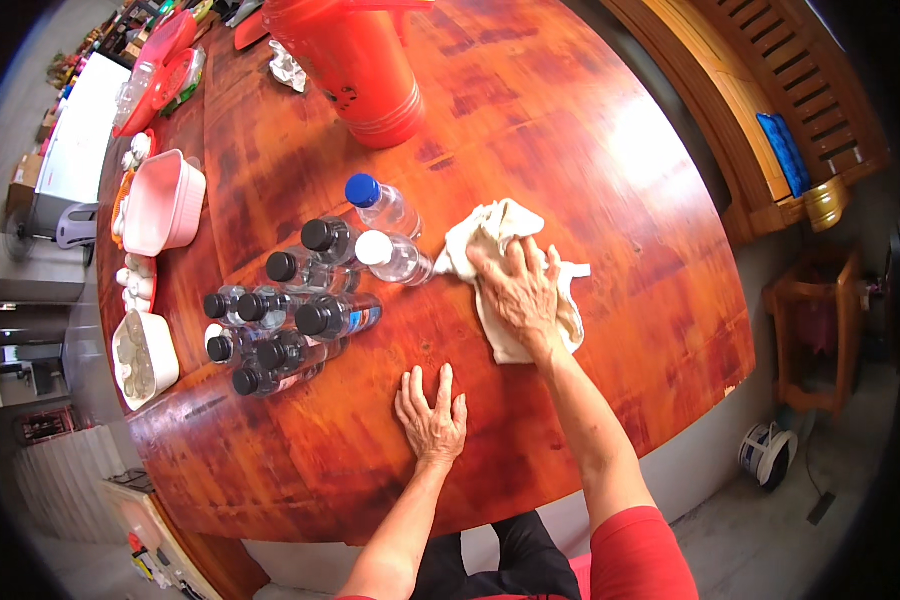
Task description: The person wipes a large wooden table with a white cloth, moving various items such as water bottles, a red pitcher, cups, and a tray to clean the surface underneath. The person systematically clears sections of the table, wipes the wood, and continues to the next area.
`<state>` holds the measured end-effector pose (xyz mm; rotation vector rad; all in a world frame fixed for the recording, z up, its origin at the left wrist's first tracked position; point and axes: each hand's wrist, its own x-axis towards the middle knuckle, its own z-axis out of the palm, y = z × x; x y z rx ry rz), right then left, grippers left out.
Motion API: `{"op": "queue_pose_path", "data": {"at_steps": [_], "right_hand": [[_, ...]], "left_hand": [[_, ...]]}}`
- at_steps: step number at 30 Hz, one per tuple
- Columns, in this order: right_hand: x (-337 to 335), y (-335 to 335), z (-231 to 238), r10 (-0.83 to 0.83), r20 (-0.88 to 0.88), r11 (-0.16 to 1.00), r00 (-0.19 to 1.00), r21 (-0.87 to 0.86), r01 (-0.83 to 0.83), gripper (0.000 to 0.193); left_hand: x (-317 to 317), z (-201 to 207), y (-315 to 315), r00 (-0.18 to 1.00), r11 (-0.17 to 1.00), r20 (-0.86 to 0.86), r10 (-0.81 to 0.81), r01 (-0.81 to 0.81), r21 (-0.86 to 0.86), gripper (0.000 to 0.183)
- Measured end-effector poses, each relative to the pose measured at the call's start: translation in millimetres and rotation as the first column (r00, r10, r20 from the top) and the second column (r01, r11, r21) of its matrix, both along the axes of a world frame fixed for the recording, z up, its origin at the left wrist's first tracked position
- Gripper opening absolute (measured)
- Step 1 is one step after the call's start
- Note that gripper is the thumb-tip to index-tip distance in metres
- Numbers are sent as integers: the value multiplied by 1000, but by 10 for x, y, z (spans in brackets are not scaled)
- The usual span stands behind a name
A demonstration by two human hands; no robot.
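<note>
Looks like a home — polished wooden table (660, 290), slatted wooden bench (743, 115).

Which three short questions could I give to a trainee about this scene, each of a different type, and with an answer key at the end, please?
1. Choose one. The right hand is placed on:
A. a pink container
B. a cream cloth
C. a white bucket

2. True or false: the left hand rests on the wooden table and holds nothing.

3. Fill in the colour: among the clear bottles grouped on the table, the one nearest to the red jug is the bottle with the ____ cap.

Key: 1. B; 2. True; 3. blue.
</note>
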<state>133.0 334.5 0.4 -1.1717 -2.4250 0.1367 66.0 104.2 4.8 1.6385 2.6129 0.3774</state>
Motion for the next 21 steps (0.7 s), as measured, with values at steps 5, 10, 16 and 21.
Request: {"op": "queue_pose_path", "data": {"at_steps": [5, 10, 16, 21], "right_hand": [[-386, 511, -2, -132, -22, 989, 991, 68, 133, 32], [-454, 565, -69, -160, -35, 984, 986, 68, 162, 31], [-124, 13, -81, -139, -21, 989, 990, 42, 140, 38], [240, -687, -9, -112, 38, 993, 993, -27, 113, 48]], "left_hand": [[11, -18, 0, 1000, 1000, 10, 9, -9, 3, 55], [5, -13, 17, 1000, 1000, 23, 9, -9, 3, 56], [18, -34, 22, 1000, 999, -26, 4, -3, 52, 53], [12, -66, 17, 997, 997, -71, 0, 6, 78, 52]]}}
